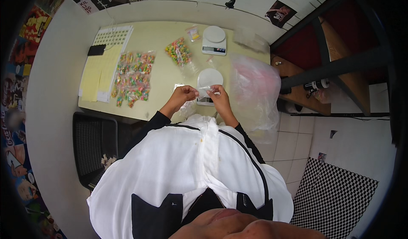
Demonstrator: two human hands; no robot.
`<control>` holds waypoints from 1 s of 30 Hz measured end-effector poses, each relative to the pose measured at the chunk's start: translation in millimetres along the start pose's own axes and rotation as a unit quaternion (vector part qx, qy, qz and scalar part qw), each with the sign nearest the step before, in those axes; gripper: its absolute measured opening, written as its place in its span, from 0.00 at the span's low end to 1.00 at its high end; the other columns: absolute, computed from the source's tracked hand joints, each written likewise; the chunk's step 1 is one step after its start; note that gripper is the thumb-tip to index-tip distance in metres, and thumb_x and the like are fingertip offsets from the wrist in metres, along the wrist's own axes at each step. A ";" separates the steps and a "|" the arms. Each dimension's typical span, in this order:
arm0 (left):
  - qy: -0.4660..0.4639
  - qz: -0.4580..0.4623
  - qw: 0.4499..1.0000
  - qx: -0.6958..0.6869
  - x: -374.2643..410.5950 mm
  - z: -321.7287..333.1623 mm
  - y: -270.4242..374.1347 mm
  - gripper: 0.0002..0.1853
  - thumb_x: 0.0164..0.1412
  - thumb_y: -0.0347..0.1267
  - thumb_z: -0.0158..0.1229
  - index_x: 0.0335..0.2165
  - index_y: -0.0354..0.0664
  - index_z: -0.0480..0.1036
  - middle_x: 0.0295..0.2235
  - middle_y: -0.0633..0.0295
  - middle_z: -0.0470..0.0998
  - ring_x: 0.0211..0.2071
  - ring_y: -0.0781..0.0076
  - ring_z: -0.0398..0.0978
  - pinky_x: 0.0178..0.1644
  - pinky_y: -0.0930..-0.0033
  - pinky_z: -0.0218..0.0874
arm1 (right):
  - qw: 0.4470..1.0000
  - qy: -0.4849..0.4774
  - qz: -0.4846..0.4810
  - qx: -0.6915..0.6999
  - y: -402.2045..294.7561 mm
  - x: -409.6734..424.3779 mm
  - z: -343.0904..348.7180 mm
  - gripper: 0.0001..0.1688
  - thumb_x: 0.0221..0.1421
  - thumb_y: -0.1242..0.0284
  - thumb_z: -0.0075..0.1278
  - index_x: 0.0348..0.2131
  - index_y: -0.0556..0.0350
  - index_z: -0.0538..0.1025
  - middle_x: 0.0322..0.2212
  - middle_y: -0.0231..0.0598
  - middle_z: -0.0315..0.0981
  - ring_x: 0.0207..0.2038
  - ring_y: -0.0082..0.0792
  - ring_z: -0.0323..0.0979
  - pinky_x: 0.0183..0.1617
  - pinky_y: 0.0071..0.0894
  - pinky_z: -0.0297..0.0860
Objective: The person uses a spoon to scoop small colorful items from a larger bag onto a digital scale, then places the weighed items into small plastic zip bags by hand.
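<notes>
Between my left hand [185,95] and my right hand [218,96], a small clear plastic bag [204,92] is pinched by the fingers of both. It is held over the near edge of a white digital kitchen scale [210,76]. Behind it stands a second white scale [214,38]. A larger clear bag of colourful candy pieces [179,51] lies to the left of the far scale. Several small filled candy bags [134,76] lie in rows further left. Crumpled clear plastic [187,107] rests beside my left hand.
Large plastic sheeting [255,89] covers the table's right side. Sticker sheets [111,41] and a black phone [96,50] lie at the left. A black plastic crate [92,146] stands below the table's left edge; wooden shelves [302,83] stand on the right.
</notes>
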State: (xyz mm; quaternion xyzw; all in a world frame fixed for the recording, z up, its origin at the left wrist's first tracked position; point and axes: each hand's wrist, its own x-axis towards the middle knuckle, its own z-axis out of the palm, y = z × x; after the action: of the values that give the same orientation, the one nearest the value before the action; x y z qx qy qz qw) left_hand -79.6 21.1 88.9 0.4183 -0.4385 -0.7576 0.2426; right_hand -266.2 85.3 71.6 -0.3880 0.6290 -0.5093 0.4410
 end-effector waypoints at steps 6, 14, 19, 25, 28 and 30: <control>-0.002 0.022 0.997 0.072 5.9 -5.2 -10.9 0.07 0.55 0.29 0.59 0.31 0.35 0.74 0.29 0.66 0.76 0.31 0.81 0.71 0.38 0.79 0.63 | 0.980 0.003 -0.091 -0.178 -22.5 -8.0 0.5 0.17 0.43 0.70 0.62 0.33 0.56 0.71 0.31 0.35 0.67 0.30 0.27 0.67 0.31 0.26 0.64; -0.007 0.031 0.997 0.066 6.4 6.6 -15.3 0.08 0.56 0.30 0.59 0.26 0.36 0.72 0.24 0.68 0.74 0.26 0.83 0.68 0.33 0.80 0.61 | 0.980 -0.093 -0.009 -0.174 -34.2 -12.7 6.3 0.17 0.43 0.68 0.62 0.32 0.56 0.73 0.27 0.34 0.74 0.24 0.27 0.69 0.30 0.28 0.66; -0.011 0.036 0.992 0.122 4.3 10.0 -6.1 0.11 0.54 0.33 0.63 0.23 0.35 0.73 0.22 0.66 0.75 0.24 0.82 0.69 0.30 0.79 0.61 | 0.978 -0.090 -0.023 -0.185 -24.3 -9.4 3.8 0.13 0.46 0.69 0.59 0.31 0.56 0.75 0.27 0.37 0.77 0.27 0.30 0.73 0.33 0.28 0.68; 0.020 0.061 0.981 0.185 8.0 8.8 -16.1 0.16 0.52 0.37 0.64 0.21 0.33 0.75 0.19 0.63 0.76 0.21 0.80 0.70 0.26 0.77 0.62 | 0.974 -0.081 -0.001 -0.211 -26.5 -11.6 4.1 0.12 0.46 0.67 0.58 0.30 0.56 0.77 0.25 0.35 0.77 0.26 0.28 0.71 0.32 0.28 0.67; 0.010 0.056 0.982 0.183 7.4 9.0 -17.2 0.16 0.52 0.37 0.64 0.22 0.33 0.75 0.19 0.62 0.76 0.21 0.80 0.71 0.27 0.77 0.64 | 0.969 -0.086 0.001 -0.231 -30.8 -13.8 3.0 0.14 0.47 0.63 0.57 0.31 0.54 0.78 0.27 0.40 0.78 0.31 0.37 0.76 0.35 0.33 0.70; -0.004 0.049 0.983 0.178 6.5 10.2 -15.6 0.15 0.53 0.37 0.63 0.24 0.33 0.75 0.21 0.63 0.77 0.23 0.79 0.72 0.29 0.77 0.65 | 0.967 -0.085 -0.019 -0.237 -29.1 -15.5 3.2 0.15 0.46 0.63 0.57 0.31 0.54 0.78 0.27 0.41 0.78 0.30 0.38 0.76 0.35 0.33 0.70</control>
State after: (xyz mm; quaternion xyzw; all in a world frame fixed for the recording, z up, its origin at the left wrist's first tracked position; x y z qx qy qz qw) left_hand -91.8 28.8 75.3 0.4301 -0.5872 -0.6562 0.1989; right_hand -257.2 93.6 102.4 -0.5356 0.6843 -0.3187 0.3784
